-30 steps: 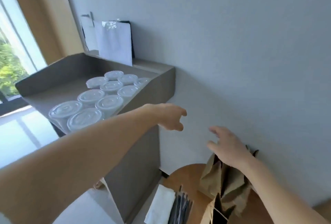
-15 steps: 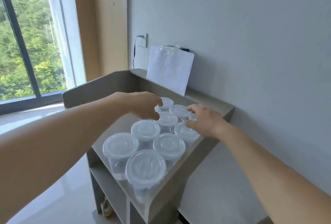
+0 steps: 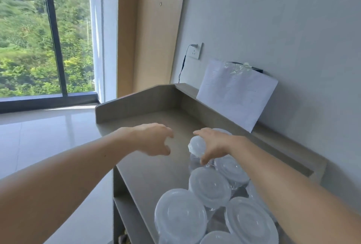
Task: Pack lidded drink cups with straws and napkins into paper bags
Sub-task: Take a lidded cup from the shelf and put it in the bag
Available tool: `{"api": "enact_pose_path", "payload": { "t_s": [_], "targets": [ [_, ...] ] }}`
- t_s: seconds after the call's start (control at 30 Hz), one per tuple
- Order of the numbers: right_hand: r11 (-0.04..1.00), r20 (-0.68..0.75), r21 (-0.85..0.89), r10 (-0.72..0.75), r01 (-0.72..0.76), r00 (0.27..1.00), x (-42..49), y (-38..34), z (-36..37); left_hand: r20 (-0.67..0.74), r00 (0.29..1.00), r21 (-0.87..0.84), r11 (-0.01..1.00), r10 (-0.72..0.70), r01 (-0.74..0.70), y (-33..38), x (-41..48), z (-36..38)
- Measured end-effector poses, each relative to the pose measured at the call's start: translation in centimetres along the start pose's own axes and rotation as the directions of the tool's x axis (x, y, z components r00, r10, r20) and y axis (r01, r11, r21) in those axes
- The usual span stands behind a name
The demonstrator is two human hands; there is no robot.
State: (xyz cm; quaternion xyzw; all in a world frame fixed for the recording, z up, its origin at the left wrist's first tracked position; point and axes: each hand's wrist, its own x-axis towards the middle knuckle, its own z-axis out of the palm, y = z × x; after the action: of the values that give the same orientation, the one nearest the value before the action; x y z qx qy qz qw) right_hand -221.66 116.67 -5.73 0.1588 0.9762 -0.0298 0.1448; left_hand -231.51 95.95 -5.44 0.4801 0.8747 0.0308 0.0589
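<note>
1. the grey counter (image 3: 156,173) has a low raised wall (image 3: 136,107) at its far end and along the back, by the room wall. the near left edge has no rim and drops straight to the glossy tiled floor (image 3: 39,136).
2. the room for moving is on the left part of the top, between the raised wall and the cups. under the top, a shelf opens to the left.
3. the counter surface is matt and flat. the other cups (image 3: 210,187) are of clear plastic with round, ribbed, cloudy lids; they stand close together at the right, several touching.
4. a white paper sheet (image 3: 236,93) leans on the wall behind the counter, near a wall socket (image 3: 196,51) with a dark cable. a large window (image 3: 25,38) shows green trees.
5. the right hand (image 3: 216,146) grasps one lidded cup (image 3: 197,146) from above, fingers and thumb curled around its upper part. this cup is tilted, its lid facing left, at the far end of the group.
6. the left hand (image 3: 152,140) hovers above the counter, just beside the held cup and apart from it. its fingers are loosely curved and it holds nothing.
</note>
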Motion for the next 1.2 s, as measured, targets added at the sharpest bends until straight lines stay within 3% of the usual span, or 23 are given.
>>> {"api": "enact_pose_path", "payload": {
  "t_s": [0.13,0.2,0.3,0.43,0.57,0.7,0.93,1.2],
  "targets": [
    [0.999,0.107,0.01,0.041,-0.042,0.993,1.6,0.2,-0.3,0.01,1.0,-0.049,0.999,0.012,-0.011,-0.8,0.6,1.1],
    [0.999,0.073,-0.005,0.033,-0.032,0.997,2.0,0.3,-0.1,0.017,1.0,-0.056,0.998,0.011,-0.01,-0.9,0.7,1.4],
    [1.0,-0.036,-0.005,0.002,-0.002,0.999,2.1,0.3,0.6,0.02,1.0,-0.042,0.999,0.008,-0.007,-1.0,0.6,1.2],
    [0.989,-0.257,0.145,0.034,0.004,0.966,0.4,0.9,-1.5,-0.025,1.0,-0.028,0.999,0.014,-0.015,-0.8,0.2,-0.4],
    [0.971,-0.514,0.238,0.122,0.004,0.849,-4.7,2.8,-5.8,-0.106,0.993,0.011,0.999,0.048,-0.047,2.2,0.2,-2.9],
    [0.953,-0.607,0.294,0.239,-0.065,0.758,-13.3,6.4,-8.4,-0.185,0.96,0.048,0.977,0.212,-0.206,8.8,0.7,-5.3],
    [0.841,-0.514,0.412,0.532,-0.35,0.673,-32.6,14.0,-3.9,-0.195,0.843,0.092,0.865,0.502,-0.494,25.7,-0.3,-4.7],
    [0.63,-0.268,0.479,0.768,-0.612,0.581,-51.5,20.2,12.5,0.008,0.737,0.026,0.736,0.676,-0.676,46.1,-5.7,5.5]
  ]
}}
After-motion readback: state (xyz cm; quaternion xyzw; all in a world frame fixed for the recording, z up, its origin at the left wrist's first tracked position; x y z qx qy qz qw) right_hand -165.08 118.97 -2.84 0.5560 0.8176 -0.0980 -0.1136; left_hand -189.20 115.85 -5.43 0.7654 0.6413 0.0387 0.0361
